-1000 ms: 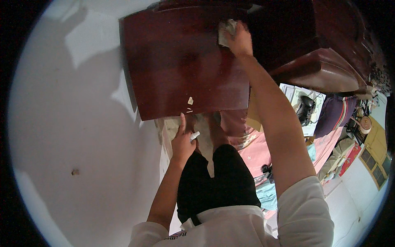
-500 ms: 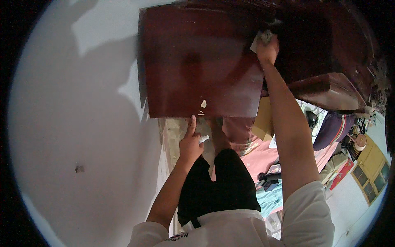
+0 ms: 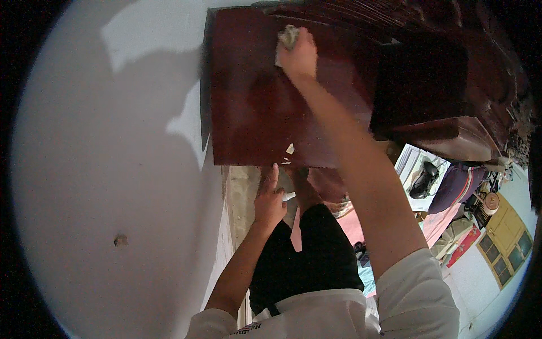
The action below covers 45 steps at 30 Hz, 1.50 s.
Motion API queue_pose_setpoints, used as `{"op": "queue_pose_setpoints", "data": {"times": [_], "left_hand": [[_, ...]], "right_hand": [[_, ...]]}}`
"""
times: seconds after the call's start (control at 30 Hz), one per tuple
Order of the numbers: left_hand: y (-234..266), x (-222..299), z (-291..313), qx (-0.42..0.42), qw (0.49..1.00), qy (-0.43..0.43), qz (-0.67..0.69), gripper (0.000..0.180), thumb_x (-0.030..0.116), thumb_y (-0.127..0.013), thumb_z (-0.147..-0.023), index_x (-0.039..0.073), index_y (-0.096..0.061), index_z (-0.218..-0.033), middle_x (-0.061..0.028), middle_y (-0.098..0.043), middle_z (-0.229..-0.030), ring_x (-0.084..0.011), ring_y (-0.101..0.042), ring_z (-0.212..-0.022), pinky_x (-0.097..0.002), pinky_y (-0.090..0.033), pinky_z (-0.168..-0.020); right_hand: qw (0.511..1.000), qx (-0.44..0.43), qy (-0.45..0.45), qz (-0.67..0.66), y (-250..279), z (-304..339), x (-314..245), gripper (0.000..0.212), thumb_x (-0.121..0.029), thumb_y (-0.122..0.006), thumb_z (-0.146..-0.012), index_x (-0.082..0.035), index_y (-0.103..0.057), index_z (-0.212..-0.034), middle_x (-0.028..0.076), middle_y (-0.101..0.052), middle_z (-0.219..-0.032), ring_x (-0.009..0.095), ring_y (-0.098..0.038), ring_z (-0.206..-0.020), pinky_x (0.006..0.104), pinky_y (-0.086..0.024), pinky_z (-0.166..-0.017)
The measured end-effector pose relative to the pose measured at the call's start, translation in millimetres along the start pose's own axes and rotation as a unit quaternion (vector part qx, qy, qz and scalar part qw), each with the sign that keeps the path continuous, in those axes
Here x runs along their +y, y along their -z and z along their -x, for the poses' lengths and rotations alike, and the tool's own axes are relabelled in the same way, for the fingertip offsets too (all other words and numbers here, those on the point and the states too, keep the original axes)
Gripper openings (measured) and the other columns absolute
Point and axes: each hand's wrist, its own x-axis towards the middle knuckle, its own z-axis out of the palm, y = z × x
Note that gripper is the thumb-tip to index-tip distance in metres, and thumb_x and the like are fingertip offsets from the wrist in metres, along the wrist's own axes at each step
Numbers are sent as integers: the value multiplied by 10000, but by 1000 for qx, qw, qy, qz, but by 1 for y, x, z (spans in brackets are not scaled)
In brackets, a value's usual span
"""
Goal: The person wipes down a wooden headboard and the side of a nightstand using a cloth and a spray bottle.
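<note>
A glossy dark red wooden panel (image 3: 254,107) fills the upper middle of the view. On its far part, my right hand (image 3: 302,56) is closed around a crumpled, greyish-white cloth (image 3: 289,37), pressing it toward the surface. My left hand (image 3: 270,203) is at the near edge of the panel, its index finger stretched out to that edge. The other fingers curl round a small thing with a white tip (image 3: 289,196); the rest of it is hidden in the palm. Several pale scraps (image 3: 290,148) lie on the panel close to the left fingertip.
A white wall (image 3: 113,181) runs along the left side. To the right are more dark red furniture (image 3: 446,138) and a black shoe-like object (image 3: 424,179) on white paper. Beyond are a folded purple cloth (image 3: 456,183) and a yellow-framed window (image 3: 505,240).
My right hand has swept left across the panel with the cloth, from its right edge to the far middle. The left hand stays at the near edge. The view has shifted slightly.
</note>
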Motion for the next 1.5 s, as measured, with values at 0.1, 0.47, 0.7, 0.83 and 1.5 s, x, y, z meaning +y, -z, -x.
{"op": "queue_pose_setpoints", "data": {"times": [0.1, 0.47, 0.7, 0.83, 1.5], "left_hand": [[-2, -3, 1, 21, 1000, -7, -13, 71, 9, -741, -716, -28, -715, -771, -116, -218, -1670, -409, -369, -1454, -451, -432, -1114], [-16, -8, 3, 43, 997, -15, -56, 100, 25, -760, -688, -3, -714, -772, -98, -203, -1677, -359, -443, -1416, -414, -547, -954], [-4, 10, -2, 16, 999, 8, -48, 99, 45, -766, -723, 21, -710, -801, -116, -190, -1679, -307, -478, -1399, -387, -569, -903], [-2, 16, -3, 2, 998, 24, -49, 101, 61, -779, -736, 31, -712, -806, -125, -178, -1681, -288, -560, -1317, -382, -568, -893], [-5, 17, -1, -10, 997, 19, -80, 201, 55, -796, -725, 11, -689, -889, -129, -137, -1687, -326, -644, -1155, -406, -575, -858]], "right_hand": [[998, -46, -23, -38, -26, 12, -46, 408, -108, -758, -772, -26, -507, -1083, 232, -591, -1143, 458, -602, -1043, 514, -526, -878], [976, -181, 6, -121, -87, 9, -121, 374, -130, -714, -816, -53, -518, -1125, 194, -555, -1190, 444, -590, -1092, 505, -521, -937], [986, -141, 48, -77, -54, -19, -75, 443, -205, -727, -813, -51, -524, -1175, 213, -568, -1174, 444, -605, -1081, 514, -536, -927], [994, -101, 35, -36, -8, -38, -17, 518, -232, -733, -826, -55, -512, -1260, 235, -564, -1214, 461, -615, -1092, 527, -552, -914], [984, 30, 22, 172, 178, -68, 201, 551, -183, -746, -837, -50, -562, -1339, 217, -617, -1287, 418, -601, -1176, 465, -534, -959]]}}
